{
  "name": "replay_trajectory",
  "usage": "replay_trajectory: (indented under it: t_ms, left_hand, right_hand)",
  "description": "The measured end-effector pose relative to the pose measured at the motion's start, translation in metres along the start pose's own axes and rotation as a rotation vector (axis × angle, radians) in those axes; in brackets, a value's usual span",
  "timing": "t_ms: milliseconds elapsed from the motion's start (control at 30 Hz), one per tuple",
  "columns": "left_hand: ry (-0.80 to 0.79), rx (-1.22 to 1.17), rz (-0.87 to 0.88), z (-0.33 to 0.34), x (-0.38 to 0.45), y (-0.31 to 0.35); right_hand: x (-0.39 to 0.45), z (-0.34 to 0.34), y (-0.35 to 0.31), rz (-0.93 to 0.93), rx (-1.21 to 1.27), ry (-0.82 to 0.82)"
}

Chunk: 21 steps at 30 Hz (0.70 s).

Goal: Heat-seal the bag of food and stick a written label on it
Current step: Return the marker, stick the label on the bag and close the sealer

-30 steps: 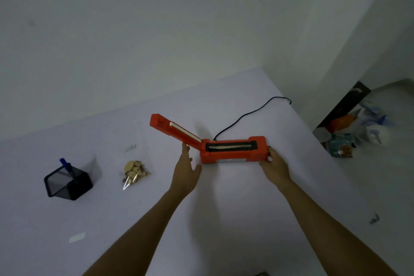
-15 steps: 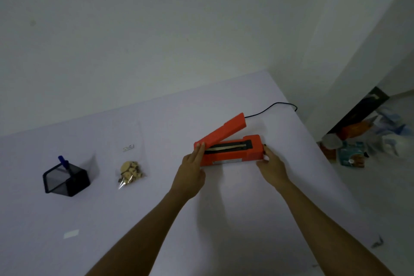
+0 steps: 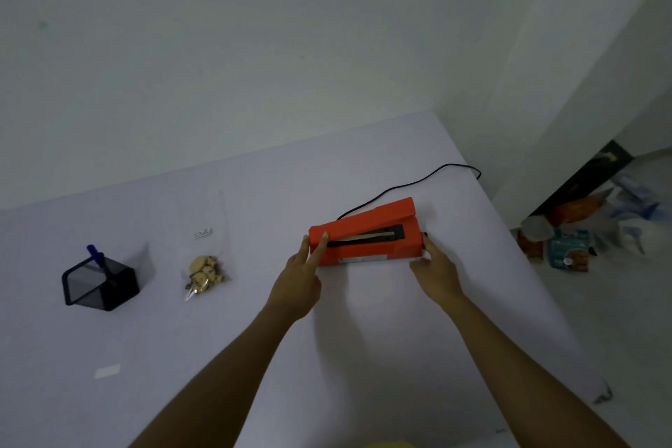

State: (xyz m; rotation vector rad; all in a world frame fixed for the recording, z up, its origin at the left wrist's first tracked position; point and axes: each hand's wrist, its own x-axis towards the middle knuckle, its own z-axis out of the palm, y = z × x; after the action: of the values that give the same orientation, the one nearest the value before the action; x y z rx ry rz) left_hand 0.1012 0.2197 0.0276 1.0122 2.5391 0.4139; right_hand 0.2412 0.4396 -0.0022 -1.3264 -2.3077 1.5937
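An orange heat sealer (image 3: pixel 367 242) lies right of the table's middle. Its arm is lowered almost onto the base, with the right end still slightly raised and the sealing strip showing in the gap. My left hand (image 3: pixel 300 280) grips the sealer's left end, fingers on top of the arm. My right hand (image 3: pixel 434 275) holds the right end of the base. A clear bag of food (image 3: pixel 204 271) lies flat to the left, untouched. A small white label (image 3: pixel 107 371) rests on the table near the front left.
A black mesh pen holder (image 3: pixel 100 284) with a blue pen (image 3: pixel 95 254) stands at far left. The sealer's black cord (image 3: pixel 429 176) runs to the table's (image 3: pixel 363 356) right edge. Packets and clutter (image 3: pixel 571 247) lie on the floor at right.
The sealer's arm, flung open to the left, has swung over and down close to the base. My left hand followed it to the left end; my right hand stayed at the right end.
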Motion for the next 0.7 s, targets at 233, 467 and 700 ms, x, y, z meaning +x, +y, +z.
replay_trajectory:
  t_ms: [233, 467, 700]
  left_hand:
    - [0.001, -0.005, -0.01, 0.002, -0.001, 0.001]
    - [0.037, -0.036, -0.031, 0.003, -0.001, 0.0]
    - [0.079, -0.058, -0.09, -0.008, 0.011, -0.018]
  right_hand:
    - [-0.004, 0.003, -0.003, -0.023, 0.02, 0.015]
    - [-0.002, 0.005, -0.017, -0.031, 0.05, 0.019]
    - [0.024, 0.023, -0.042, -0.075, 0.014, -0.03]
